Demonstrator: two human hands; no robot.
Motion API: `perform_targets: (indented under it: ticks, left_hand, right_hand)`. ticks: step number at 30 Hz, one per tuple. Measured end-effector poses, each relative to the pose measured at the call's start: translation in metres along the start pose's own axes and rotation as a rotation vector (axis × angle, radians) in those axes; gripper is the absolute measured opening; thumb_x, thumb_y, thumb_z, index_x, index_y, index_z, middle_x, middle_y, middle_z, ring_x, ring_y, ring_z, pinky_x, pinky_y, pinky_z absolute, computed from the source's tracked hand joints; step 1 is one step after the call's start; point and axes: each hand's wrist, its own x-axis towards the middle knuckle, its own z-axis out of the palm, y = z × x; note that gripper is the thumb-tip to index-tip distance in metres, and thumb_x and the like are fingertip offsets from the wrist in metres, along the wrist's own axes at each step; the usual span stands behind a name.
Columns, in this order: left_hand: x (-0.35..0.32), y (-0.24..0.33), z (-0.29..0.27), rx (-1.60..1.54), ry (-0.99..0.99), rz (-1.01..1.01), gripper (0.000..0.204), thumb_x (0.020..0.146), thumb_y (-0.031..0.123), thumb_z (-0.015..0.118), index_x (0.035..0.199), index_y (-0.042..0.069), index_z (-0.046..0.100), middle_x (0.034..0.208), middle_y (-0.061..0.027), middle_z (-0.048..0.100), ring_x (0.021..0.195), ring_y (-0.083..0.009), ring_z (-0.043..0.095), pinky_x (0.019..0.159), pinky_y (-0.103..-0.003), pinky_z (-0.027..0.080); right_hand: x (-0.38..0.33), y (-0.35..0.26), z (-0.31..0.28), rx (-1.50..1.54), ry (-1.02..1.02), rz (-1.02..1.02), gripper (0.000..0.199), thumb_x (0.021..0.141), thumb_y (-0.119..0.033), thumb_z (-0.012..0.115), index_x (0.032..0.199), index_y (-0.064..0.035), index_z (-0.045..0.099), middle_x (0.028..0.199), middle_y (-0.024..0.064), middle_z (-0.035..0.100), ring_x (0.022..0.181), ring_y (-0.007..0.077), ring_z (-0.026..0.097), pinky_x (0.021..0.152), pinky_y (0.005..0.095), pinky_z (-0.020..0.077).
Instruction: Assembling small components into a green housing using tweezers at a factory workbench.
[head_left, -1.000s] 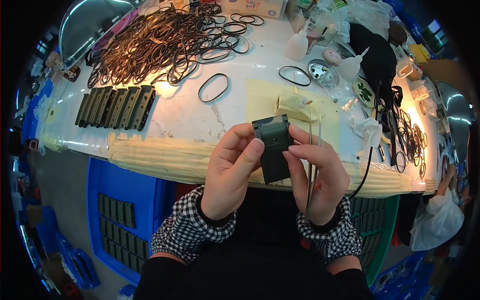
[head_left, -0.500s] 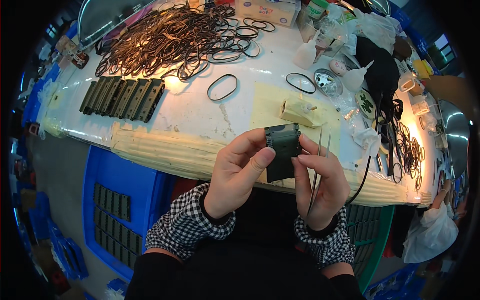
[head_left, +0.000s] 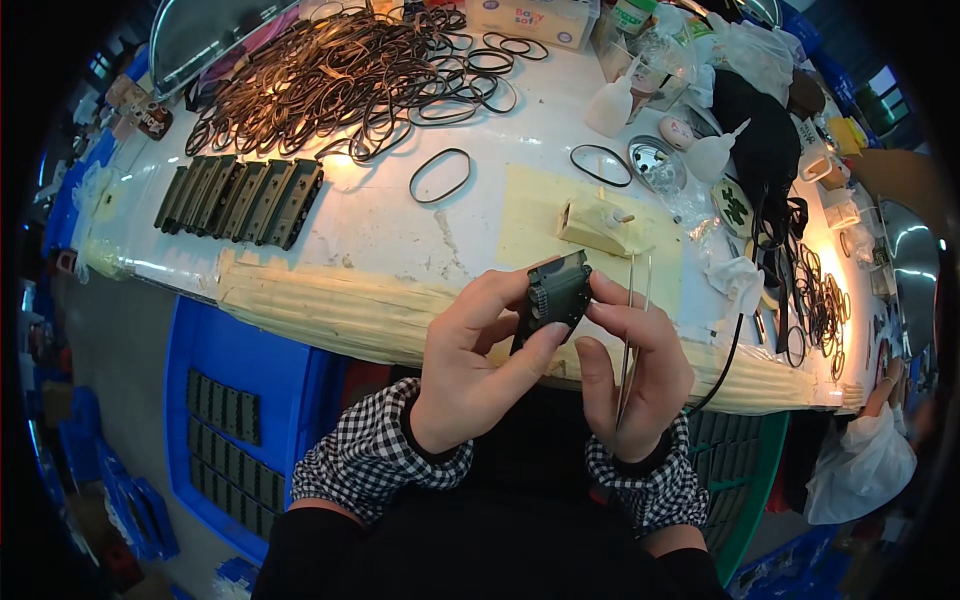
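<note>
My left hand (head_left: 462, 365) grips a small dark green plastic part (head_left: 562, 290) between thumb and fingers, tilted just above the table's front edge. A ridged, toothed strip runs along the part's left side. My right hand (head_left: 648, 370) carries metal tweezers (head_left: 629, 345) across its palm, their tips pointing away from me. Its index fingertip is at the right side of the green part, while the thumb stands apart from it. Beyond the part, a pale block with a small peg (head_left: 592, 226) rests on a yellowish sheet (head_left: 520, 200).
Several similar green parts (head_left: 240, 200) stand in a row at the left, below a heap of dark rubber bands (head_left: 320, 85). A single band (head_left: 440, 176) lies mid-table. A round metal dish (head_left: 656, 165) and squeeze bottles sit right. Below are a blue bin (head_left: 182, 440) and green crate (head_left: 770, 480).
The green part has turned and tilted in my left hand, bringing its toothed side into view. My right thumb has come away from it, with the tweezers still in that hand.
</note>
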Motion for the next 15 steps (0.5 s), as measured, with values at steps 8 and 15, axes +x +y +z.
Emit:
perform_targets:
  ticks: [8, 15]
  left_hand:
    - [0.013, 0.008, 0.002, 0.821, 0.089, 0.348, 0.047, 0.081, -0.005, 0.069, 0.126, -0.007, 0.058, 0.090, -0.0108, 0.056, 0.076, -0.0178, 0.056, 0.064, -0.027, 0.047]
    - [0.012, 0.002, 0.010, 0.817, 0.083, 0.370, 0.054, 0.079, -0.005, 0.070, 0.130, -0.009, 0.054, 0.091, -0.0111, 0.051, 0.074, -0.0204, 0.052, 0.063, -0.030, 0.046]
  right_hand:
    - [-0.001, -0.008, 0.008, 0.239, 0.127, 0.172, 0.047, 0.093, -0.029, 0.064, 0.122, 0.0075, 0.056, 0.109, 0.0207, 0.066, 0.100, 0.0272, 0.066, 0.085, 0.0348, 0.0537]
    - [0.001, -0.010, 0.000, -0.067, -0.004, -0.032, 0.031, 0.082, 0.002, 0.072, 0.111, 0.0068, 0.064, 0.102, 0.0185, 0.067, 0.087, 0.0268, 0.069, 0.075, 0.0316, 0.0578]
